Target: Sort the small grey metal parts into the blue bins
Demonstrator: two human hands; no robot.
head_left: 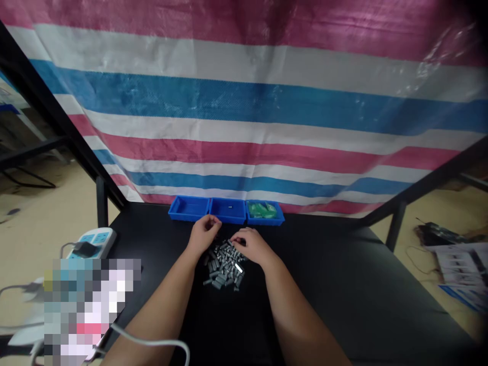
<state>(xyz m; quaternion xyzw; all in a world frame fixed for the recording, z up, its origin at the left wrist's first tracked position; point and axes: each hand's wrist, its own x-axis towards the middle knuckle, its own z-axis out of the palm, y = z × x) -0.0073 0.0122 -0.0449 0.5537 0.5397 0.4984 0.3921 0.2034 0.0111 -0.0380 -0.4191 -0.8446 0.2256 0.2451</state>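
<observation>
A loose pile of small grey metal cylinders (pixel 221 277), possibly bolts or sleeves, lies on the black tabletop between my forearms. At the pile's far left edge, my left hand (pixel 203 235) has its fingers curled together; what they hold, if anything, is hidden. My right hand (pixel 251 245) reaches into the pile's far right side, thumb and fingers bent to a pinch over the pieces. Whatever lies between those fingertips is too small to make out. Just beyond the hands stands the middle blue tray (pixel 236 220), with one tiny piece inside.
A left blue tray (pixel 189 217) and a right blue tray (pixel 266 221) holding a green bag (pixel 262 209) flank the middle one. Behind them hangs a striped sheet (pixel 244 107). At left are a power strip (pixel 109 239) and a white cable (pixel 152 342).
</observation>
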